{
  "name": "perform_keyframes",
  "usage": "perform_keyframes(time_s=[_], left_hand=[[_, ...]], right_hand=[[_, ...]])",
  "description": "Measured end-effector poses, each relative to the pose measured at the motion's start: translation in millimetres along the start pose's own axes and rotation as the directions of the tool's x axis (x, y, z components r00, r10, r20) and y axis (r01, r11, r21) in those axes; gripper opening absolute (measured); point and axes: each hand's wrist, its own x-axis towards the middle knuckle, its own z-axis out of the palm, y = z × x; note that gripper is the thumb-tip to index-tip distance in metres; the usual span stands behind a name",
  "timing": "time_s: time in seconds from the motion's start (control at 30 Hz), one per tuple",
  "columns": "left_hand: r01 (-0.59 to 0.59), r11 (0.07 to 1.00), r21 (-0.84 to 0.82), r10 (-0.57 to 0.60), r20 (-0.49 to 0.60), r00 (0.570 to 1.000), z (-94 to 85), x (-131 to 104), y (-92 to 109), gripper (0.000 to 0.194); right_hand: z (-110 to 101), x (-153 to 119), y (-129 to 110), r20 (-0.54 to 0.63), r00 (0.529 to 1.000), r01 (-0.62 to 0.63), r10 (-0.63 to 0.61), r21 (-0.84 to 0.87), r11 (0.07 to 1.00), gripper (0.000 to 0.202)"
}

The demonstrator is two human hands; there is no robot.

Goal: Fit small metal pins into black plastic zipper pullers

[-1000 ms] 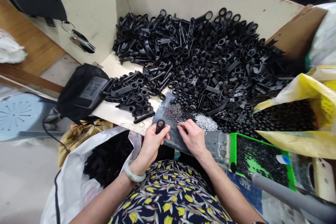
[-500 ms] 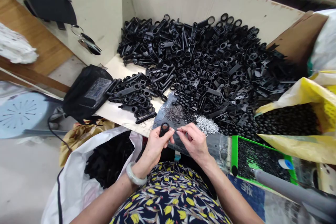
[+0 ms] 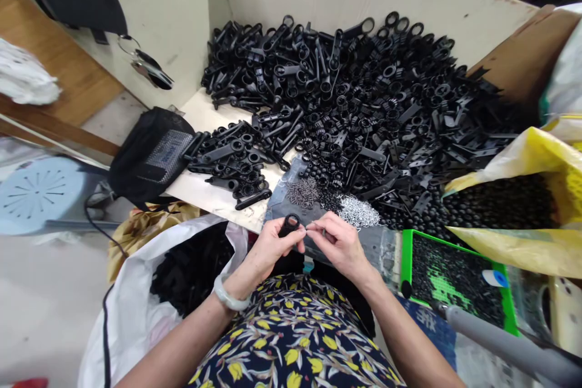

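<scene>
My left hand (image 3: 273, 248) is closed around a black plastic part with a ring-shaped end (image 3: 290, 224). Close beside it, my right hand (image 3: 337, 242) is pinched, its fingertips nearly meeting the left thumb; whatever is between them is too small to name. Just beyond the hands lie a heap of small brownish-grey metal pieces (image 3: 304, 192) and a heap of shiny silver pins (image 3: 359, 212), on a dark mat (image 3: 375, 247). Behind these rises a large pile of black plastic parts (image 3: 364, 97), many with ring ends. A smaller group of black lever-like parts (image 3: 234, 154) lies to the left.
At right stand a green tray (image 3: 406, 260) of tiny black pieces, a grey tube (image 3: 495, 333) and a yellow bag (image 3: 513, 248) with black balls. A black pouch (image 3: 152, 151), a white sack (image 3: 102, 327) of black parts and a light blue stool (image 3: 43, 194) are at left.
The black part in my left hand has tilted, so its ring faces differently. Both hands stay close together at nearly the same place; the view has shifted slightly.
</scene>
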Motion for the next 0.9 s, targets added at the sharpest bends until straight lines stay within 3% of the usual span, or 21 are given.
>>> perform_keyframes(time_s=[0.13, 0.23, 0.37, 0.5, 0.67, 0.77, 0.9], left_hand=[[0.005, 0.992, -0.128, -0.009, -0.034, 0.999, 6.9, -1.6, -2.0, 0.026], [0.029, 0.965, -0.261, -0.048, -0.067, 0.997, 16.2, -1.7, -3.8, 0.027], [0.032, 0.956, -0.293, -0.054, -0.065, 0.996, 22.8, -1.8, -3.9, 0.028], [-0.005, 0.96, -0.281, -0.026, -0.107, 0.994, 24.9, -0.7, -4.1, 0.028], [0.005, 0.939, -0.344, -0.054, -0.132, 0.99, 29.2, 2.4, -2.4, 0.031], [0.044, 0.925, -0.377, -0.093, -0.113, 0.989, 31.2, 2.1, -0.5, 0.031], [0.067, 0.912, -0.405, -0.114, -0.092, 0.989, 31.8, 0.5, -1.0, 0.03]], right_hand=[[4.3, -3.4, -5.4, -0.033, 0.992, -0.113, 0.118, 0.124, 0.986, 0.014], [10.6, -6.1, -11.5, -0.144, 0.964, -0.196, 0.222, 0.173, 0.965, 0.013], [15.9, -9.2, -15.5, -0.246, 0.938, -0.211, 0.244, 0.153, 0.966, 0.011], [18.6, -11.5, -12.5, -0.251, 0.937, -0.209, 0.244, 0.158, 0.965, 0.012], [20.4, -11.9, -6.2, -0.218, 0.91, -0.287, 0.353, 0.282, 0.915, 0.013], [17.4, -10.9, -5.7, -0.243, 0.929, -0.23, 0.278, 0.207, 0.951, 0.011], [11.2, -11.2, -3.6, -0.242, 0.968, -0.067, 0.072, 0.03, 0.997, 0.012]])
